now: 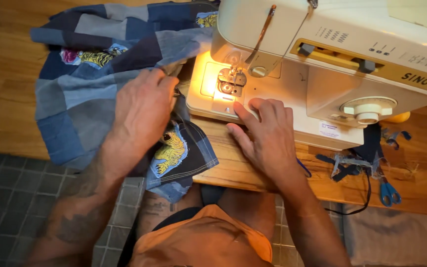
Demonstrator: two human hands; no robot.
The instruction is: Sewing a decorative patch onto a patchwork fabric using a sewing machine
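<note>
A cream sewing machine (332, 54) stands on a wooden table (233, 168), its lamp lighting the needle and presser foot (231, 81). A patchwork denim cloth (90, 79) with yellow tiger patches lies to the left and hangs over the table's front edge. My left hand (144, 106) rests on the cloth, its fingers bunching the fabric right beside the machine bed. My right hand (265, 136) lies flat, fingertips on the front of the machine bed just right of the presser foot, holding nothing.
Blue-handled scissors (389, 193) and denim scraps (354, 163) lie on the table at the right, with a black cord (366, 198) trailing off the edge. A grey tiled floor (6, 198) lies below left. My lap in orange shorts (208, 242) is under the table edge.
</note>
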